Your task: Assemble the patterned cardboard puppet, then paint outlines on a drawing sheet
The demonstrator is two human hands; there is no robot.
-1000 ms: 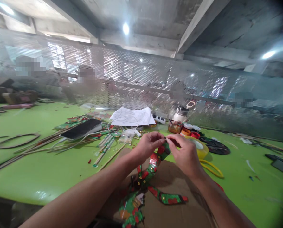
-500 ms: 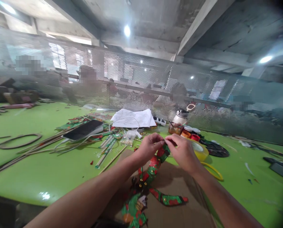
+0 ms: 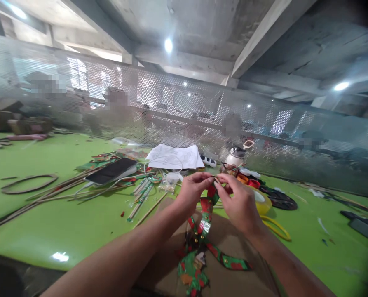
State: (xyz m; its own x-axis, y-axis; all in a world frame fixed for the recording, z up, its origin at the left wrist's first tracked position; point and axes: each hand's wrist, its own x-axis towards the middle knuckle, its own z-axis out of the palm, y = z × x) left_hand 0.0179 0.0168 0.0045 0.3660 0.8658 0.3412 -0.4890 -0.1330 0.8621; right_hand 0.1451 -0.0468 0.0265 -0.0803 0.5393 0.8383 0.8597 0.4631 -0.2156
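Note:
A red and green jointed figure point(image 3: 192, 268), apparently painted card, has gold round fasteners at its joints. One of its limbs rises to my fingertips, while another stretches right across a brown cardboard sheet point(image 3: 233, 284). My left hand point(image 3: 196, 190) is closed in a pinch at the raised limb's top end. Close against it, my right hand point(image 3: 238, 202) pinches the same end between thumb and fingers. A small brownish bit shows between the fingertips, too small to name. My fingers partly cover the limb's tip.
On the green tabletop point(image 3: 87, 235), a phone point(image 3: 111, 171) lies with a white cable at left. White papers point(image 3: 174, 156) lie ahead. Paint jars point(image 3: 242, 178), yellow tape point(image 3: 261, 202) and a black palette point(image 3: 279, 198) stand right. Thin sticks point(image 3: 149, 209) lie left of the cardboard.
The figure has shifted right in view and its raised limb hangs straighter. My right fingers have spread slightly at the limb's tip. The view has tilted a little.

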